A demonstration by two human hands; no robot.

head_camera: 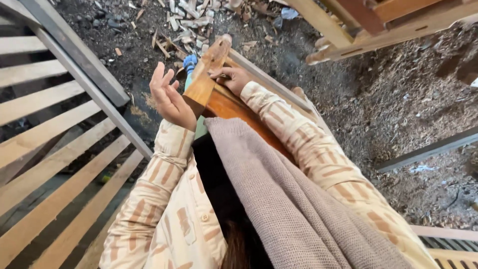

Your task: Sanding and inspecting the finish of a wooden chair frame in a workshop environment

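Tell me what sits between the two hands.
In the head view, the upper end of a carved wooden piece stands between the open left hand and the right hand, which rests on it.

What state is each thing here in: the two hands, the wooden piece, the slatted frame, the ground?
Left hand: open, fingers raised, wrist against the wooden piece.
Right hand: fingers pressed on the wooden piece; what they pinch is too small to tell.
Wooden piece: curved, tilted away from the person.
Slatted frame: bare pale boards with gaps between.
Ground: strewn with sawdust and wood scraps.
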